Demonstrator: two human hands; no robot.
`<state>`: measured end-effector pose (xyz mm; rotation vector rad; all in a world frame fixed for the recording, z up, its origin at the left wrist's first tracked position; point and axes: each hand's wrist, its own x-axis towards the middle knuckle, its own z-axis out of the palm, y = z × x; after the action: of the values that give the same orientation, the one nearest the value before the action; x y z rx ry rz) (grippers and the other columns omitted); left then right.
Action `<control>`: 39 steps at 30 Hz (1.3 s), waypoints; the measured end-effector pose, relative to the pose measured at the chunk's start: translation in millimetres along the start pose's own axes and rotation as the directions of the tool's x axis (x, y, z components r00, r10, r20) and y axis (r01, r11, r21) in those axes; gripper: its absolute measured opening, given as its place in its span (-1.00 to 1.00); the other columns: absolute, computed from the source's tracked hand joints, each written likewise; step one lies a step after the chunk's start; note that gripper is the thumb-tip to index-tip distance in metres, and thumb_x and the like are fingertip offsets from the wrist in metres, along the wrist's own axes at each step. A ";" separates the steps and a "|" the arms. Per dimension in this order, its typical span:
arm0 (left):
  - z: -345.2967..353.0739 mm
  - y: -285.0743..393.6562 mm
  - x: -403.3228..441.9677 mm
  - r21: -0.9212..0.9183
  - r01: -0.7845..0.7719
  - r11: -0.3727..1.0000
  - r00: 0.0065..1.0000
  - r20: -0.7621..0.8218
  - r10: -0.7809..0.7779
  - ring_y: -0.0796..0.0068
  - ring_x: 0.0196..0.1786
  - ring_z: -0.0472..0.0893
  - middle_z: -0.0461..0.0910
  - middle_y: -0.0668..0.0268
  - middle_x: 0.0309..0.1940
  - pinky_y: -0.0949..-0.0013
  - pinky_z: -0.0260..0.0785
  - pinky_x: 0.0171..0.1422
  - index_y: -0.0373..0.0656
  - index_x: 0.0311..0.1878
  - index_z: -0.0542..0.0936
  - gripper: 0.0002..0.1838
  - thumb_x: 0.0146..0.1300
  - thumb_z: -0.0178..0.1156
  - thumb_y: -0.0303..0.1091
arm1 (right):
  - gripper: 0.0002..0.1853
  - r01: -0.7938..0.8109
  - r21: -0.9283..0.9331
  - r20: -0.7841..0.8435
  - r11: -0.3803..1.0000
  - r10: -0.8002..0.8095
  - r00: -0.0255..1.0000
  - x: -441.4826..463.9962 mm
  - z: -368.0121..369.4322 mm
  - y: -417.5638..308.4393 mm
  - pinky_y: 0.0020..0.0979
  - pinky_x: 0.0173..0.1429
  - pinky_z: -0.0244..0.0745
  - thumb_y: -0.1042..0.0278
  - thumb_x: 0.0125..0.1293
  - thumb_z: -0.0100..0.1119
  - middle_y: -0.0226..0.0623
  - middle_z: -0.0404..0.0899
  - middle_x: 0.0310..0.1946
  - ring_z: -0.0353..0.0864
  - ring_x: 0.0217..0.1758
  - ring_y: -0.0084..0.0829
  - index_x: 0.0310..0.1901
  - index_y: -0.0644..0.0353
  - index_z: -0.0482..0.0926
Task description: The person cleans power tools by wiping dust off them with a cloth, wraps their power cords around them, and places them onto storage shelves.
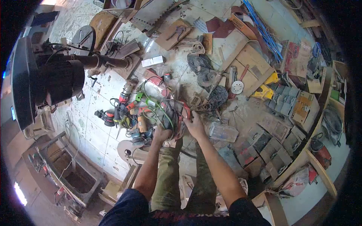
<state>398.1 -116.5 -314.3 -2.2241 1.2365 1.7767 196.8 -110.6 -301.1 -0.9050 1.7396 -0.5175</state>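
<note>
A tangled bundle of cables (174, 115), with red, green and dark strands, is held between my two hands above my knees. My left hand (162, 133) closes on its lower left side. On the upper right side my right hand (193, 123) grips it, next to a red piece (186, 110). Just left of the bundle lie several power tools, among them an orange one (142, 123) and a red-and-black one (123, 100). A bright green tool part (140, 96) is above my left hand.
A large dark machine (49, 81) stands at the left. A white box (152, 61) lies ahead. At the right are a sanding disc (237, 87), yellow tools (264, 91) and compartment trays (284, 100). A wooden frame (71, 169) is at the lower left.
</note>
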 end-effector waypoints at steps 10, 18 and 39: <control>5.2 35.9 -50.6 -0.056 -0.088 0.995 0.996 0.016 0.089 0.06 -0.10 0.63 0.63 -0.01 -0.17 0.19 0.43 0.05 -0.30 0.15 0.46 -0.34 -0.11 0.24 -0.29 | -0.51 -0.124 -0.001 0.001 0.992 0.124 0.992 -4.4 14.0 26.4 -0.24 0.09 0.42 0.20 0.19 0.25 0.00 0.58 -0.10 0.58 -0.06 -0.04 0.12 0.26 0.47; 10.8 39.8 -59.7 -0.044 -0.186 0.982 0.979 0.072 0.188 0.06 -0.07 0.64 0.64 -0.05 -0.17 0.13 0.43 0.06 -0.29 0.06 0.53 -0.43 -0.10 0.21 -0.27 | -0.59 0.452 -0.417 0.012 0.788 -0.493 0.870 -29.2 -30.1 -22.0 -0.14 0.27 0.28 0.47 0.08 0.15 -0.15 0.38 0.21 0.36 0.28 -0.11 0.04 0.17 0.56; 19.7 10.2 -100.3 -0.113 -0.300 0.947 0.931 0.183 0.317 0.46 -0.17 0.60 0.66 0.19 -0.18 0.29 0.43 -0.06 -0.26 -0.13 0.62 -0.58 0.11 0.36 -0.10 | -0.73 0.593 -0.585 0.448 0.553 -0.389 0.805 -80.6 -23.0 -13.9 -0.11 0.27 0.19 0.15 -0.06 0.34 -0.29 0.52 -0.13 0.42 0.14 -0.26 -0.37 0.15 0.71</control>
<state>373.4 -58.9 -232.9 -1.9104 1.5630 2.1355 192.2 -58.3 -234.3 -1.9783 1.3926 -0.0262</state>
